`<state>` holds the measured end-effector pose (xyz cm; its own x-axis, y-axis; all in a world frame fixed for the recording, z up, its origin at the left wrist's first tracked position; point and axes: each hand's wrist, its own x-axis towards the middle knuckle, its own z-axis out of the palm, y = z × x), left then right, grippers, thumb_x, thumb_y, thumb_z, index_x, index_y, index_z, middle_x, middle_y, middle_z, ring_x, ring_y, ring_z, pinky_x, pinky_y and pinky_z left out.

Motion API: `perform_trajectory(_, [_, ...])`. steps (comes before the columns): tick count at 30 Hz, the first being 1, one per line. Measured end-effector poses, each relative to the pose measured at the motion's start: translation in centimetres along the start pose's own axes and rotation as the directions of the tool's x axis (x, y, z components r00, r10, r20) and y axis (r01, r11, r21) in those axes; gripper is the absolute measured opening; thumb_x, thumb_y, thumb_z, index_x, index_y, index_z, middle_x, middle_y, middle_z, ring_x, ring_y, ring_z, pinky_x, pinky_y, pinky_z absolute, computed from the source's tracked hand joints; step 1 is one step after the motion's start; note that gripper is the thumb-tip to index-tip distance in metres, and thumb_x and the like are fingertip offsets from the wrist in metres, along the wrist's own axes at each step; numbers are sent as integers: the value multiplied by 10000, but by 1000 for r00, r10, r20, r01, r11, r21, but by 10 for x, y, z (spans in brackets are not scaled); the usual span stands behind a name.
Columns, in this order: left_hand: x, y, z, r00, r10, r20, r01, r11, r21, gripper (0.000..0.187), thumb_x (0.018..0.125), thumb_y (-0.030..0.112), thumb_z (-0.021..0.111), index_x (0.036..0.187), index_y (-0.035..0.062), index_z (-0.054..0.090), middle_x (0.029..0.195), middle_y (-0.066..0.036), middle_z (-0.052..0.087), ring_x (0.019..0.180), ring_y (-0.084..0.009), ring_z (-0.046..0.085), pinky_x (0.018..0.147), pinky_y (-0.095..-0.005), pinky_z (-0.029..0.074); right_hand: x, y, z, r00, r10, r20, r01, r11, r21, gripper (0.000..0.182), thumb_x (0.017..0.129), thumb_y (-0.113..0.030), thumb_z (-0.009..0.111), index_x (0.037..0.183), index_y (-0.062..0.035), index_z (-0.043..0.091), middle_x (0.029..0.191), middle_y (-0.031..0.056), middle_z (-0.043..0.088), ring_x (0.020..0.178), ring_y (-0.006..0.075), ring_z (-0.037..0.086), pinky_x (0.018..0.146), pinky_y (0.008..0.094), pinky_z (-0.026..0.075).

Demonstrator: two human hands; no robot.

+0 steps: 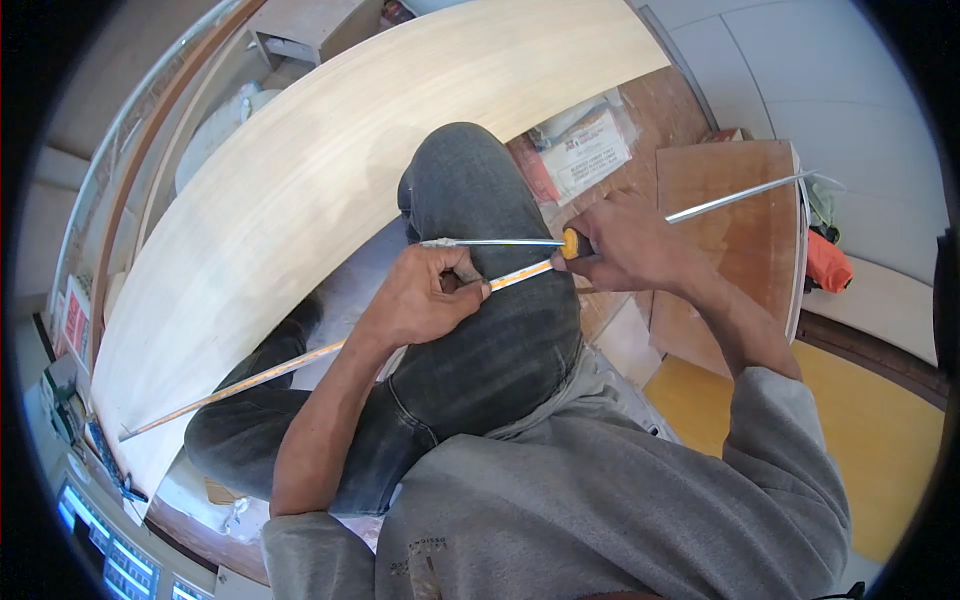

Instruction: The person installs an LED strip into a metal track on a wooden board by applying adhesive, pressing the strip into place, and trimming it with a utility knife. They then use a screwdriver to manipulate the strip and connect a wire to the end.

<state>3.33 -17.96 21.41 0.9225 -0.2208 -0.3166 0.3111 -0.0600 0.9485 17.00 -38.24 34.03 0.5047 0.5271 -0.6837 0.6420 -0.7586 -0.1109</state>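
A long, thin LED strip [522,276] with yellow-orange segments runs slantwise across my raised knee. My left hand [425,295] is closed, pinching it between thumb and fingertips. Past my right hand the same line continues as a silver channel [735,197]. Wrapped around a screwdriver [570,243] with a yellow-and-dark handle is my right hand [630,242], its fingertips close to the strip. The screwdriver's bright shaft points left, above the strip, with its end near my left knuckles. Most of the handle is hidden in my palm.
A curved pale wooden panel [330,120] spreads in front of my knees, and the strip's far left end lies over it. At right stands a brown board [725,240]. A printed packet [585,155] lies beyond my knee, and an orange bag [828,265] sits far right.
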Motion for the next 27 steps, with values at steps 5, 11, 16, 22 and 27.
perform_trajectory(5, [3, -2, 1, 994, 102, -44, -103, 995, -17, 162, 828, 73, 748, 737, -27, 659, 667, -96, 650, 628, -85, 562, 546, -313, 441, 0, 5, 11, 992, -51, -119, 45, 998, -48, 366, 862, -405, 768, 774, -53, 718, 710, 177, 660, 754, 396, 652, 870, 508, 465])
perform_trajectory(11, [-1, 0, 2, 999, 43, -12, -43, 999, -15, 162, 865, 105, 771, 771, 9, 680, 689, -13, 607, 653, -62, 516, 575, -291, 410, 5, -5, -6, 996, 51, 73, -46, 997, -68, 372, 857, -419, 775, 830, -52, 723, 779, 172, 683, 850, 382, 672, 834, 485, 512])
perform_trajectory(16, [-1, -4, 5, 996, 71, -55, -73, 997, -33, 168, 857, 88, 770, 762, 19, 649, 665, 0, 587, 643, -62, 516, 566, -293, 413, 2, -3, -7, 997, 31, -75, -37, 996, -82, 398, 871, -419, 768, 873, -26, 705, 808, 208, 680, 888, 387, 684, 797, 487, 526])
perform_trajectory(22, [-2, -5, 6, 991, 104, -81, -106, 994, -11, 192, 840, 93, 777, 751, 16, 626, 661, -27, 590, 646, -69, 532, 566, -299, 418, 9, -4, -5, 994, 50, 96, -48, 999, -18, 437, 876, -429, 763, 879, 3, 695, 826, 235, 689, 856, 420, 682, 800, 511, 524])
perform_trajectory(27, [1, -9, 7, 983, 143, -114, -136, 989, 61, 204, 808, 116, 780, 730, 14, 621, 650, -62, 601, 634, -99, 546, 569, -325, 425, 12, -10, 2, 987, 135, 86, -127, 987, -95, 414, 868, -411, 768, 912, -3, 712, 846, 226, 701, 901, 422, 690, 811, 509, 527])
